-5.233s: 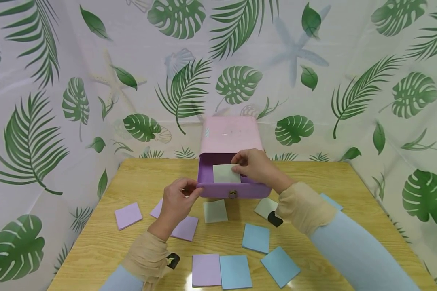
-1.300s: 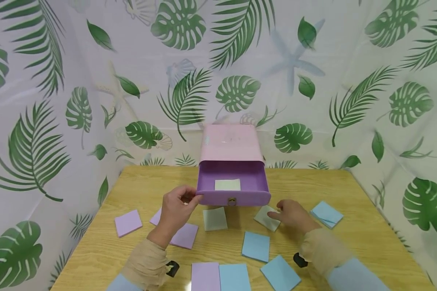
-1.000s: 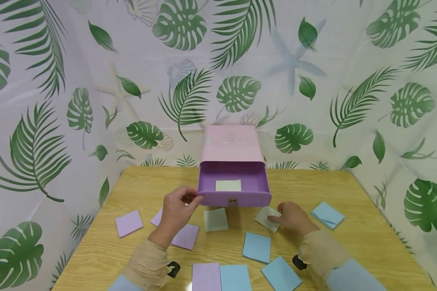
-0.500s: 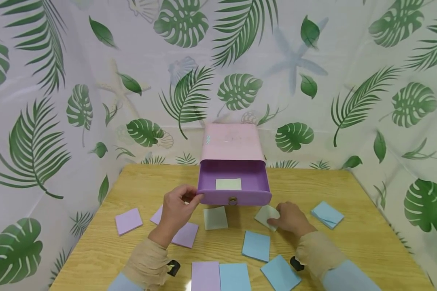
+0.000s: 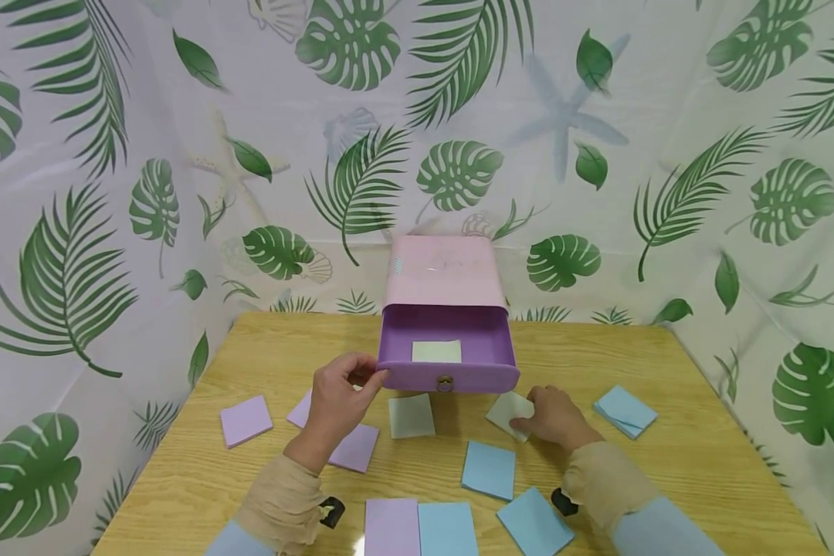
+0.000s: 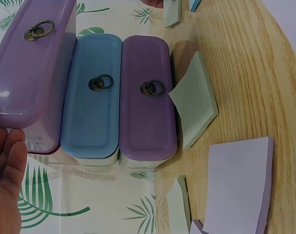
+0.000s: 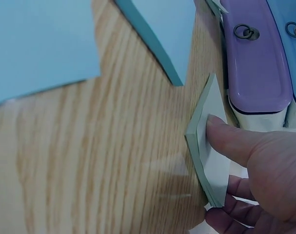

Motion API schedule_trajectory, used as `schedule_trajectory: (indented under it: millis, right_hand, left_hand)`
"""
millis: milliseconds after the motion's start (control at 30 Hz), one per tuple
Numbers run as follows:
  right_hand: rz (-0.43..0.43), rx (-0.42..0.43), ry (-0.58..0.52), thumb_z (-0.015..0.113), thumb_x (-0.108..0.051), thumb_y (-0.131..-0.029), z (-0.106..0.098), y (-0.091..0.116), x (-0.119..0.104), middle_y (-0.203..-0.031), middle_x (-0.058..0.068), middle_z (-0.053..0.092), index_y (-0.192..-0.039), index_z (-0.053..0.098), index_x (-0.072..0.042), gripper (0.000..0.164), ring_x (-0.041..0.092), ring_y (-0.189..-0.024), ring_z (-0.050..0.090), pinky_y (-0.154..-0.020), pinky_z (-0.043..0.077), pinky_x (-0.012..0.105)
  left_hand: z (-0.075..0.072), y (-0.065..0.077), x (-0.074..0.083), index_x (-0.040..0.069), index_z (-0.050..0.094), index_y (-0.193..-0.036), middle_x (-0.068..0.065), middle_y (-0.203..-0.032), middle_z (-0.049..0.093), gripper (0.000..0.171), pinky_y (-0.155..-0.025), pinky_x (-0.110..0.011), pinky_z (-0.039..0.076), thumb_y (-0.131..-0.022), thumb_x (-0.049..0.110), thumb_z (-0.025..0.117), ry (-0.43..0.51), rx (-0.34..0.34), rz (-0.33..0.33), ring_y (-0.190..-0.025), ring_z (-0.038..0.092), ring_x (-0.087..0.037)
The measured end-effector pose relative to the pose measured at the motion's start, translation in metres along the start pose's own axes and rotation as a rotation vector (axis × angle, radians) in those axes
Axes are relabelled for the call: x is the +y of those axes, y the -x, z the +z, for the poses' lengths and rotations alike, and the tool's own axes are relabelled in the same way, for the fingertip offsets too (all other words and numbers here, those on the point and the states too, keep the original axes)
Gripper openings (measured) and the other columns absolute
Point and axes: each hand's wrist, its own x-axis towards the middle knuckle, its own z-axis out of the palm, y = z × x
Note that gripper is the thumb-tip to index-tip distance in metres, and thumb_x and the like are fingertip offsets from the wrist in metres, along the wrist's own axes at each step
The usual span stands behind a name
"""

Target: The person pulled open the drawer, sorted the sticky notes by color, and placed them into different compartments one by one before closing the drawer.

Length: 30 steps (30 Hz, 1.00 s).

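In the head view my left hand (image 5: 339, 401) grips the left front corner of the pulled-out purple drawer (image 5: 445, 378). A pale green sticky-note pad (image 5: 436, 352) lies inside this drawer, which sticks out of a pink cabinet (image 5: 445, 270). To the drawer's right, my right hand (image 5: 557, 417) pinches another pale green sticky-note pad (image 5: 509, 413) at the tabletop. The right wrist view has the thumb (image 7: 230, 139) pressed on that pad's face, with the fingers at its edge. A third pale green pad (image 5: 411, 417) lies below the drawer front.
Purple pads (image 5: 246, 422) lie on the left of the wooden table (image 5: 306, 332). Blue pads (image 5: 489, 469) lie in the middle and right, one (image 5: 624, 411) beyond my right hand. The left wrist view reveals a blue drawer (image 6: 91, 97) and a second purple drawer (image 6: 147, 102), both shut.
My right hand has let go of the pale green pad inside the drawer and moved down to the one on the table, now pinching it. My left hand stays at the drawer corner.
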Motion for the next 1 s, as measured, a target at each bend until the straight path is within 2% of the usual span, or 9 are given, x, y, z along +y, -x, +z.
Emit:
schedule_trajectory:
  millis: [400, 1000]
  right_hand:
    - [0.044, -0.018, -0.026, 0.079, -0.036, -0.078, 0.0031, -0.0023, 0.0038, -0.1, 0.017, 0.057, -0.111, 0.055, 0.009, 0.061, 0.032, -0.091, 0.056, -0.081, 0.049, 0.048]
    - [0.072, -0.053, -0.121, 0.08, -0.031, -0.078, 0.0061, -0.0056, 0.0057, -0.095, 0.013, 0.059, -0.107, 0.052, 0.007, 0.056, 0.026, -0.085, 0.056, -0.078, 0.049, 0.044]
  left_hand:
    - [0.0013, -0.0003, 0.0011, 0.008, 0.07, -0.087, 0.001, -0.079, 0.067, 0.01, -0.058, -0.024, 0.053, -0.082, 0.012, 0.077, 0.017, 0.01, 0.008, -0.066, 0.063, -0.01]
    - [0.001, 0.0014, 0.0009, 0.008, 0.07, -0.087, 0.0, -0.078, 0.067, 0.009, -0.058, -0.023, 0.053, -0.083, 0.011, 0.077, 0.002, 0.0, 0.003, -0.066, 0.063, -0.009]
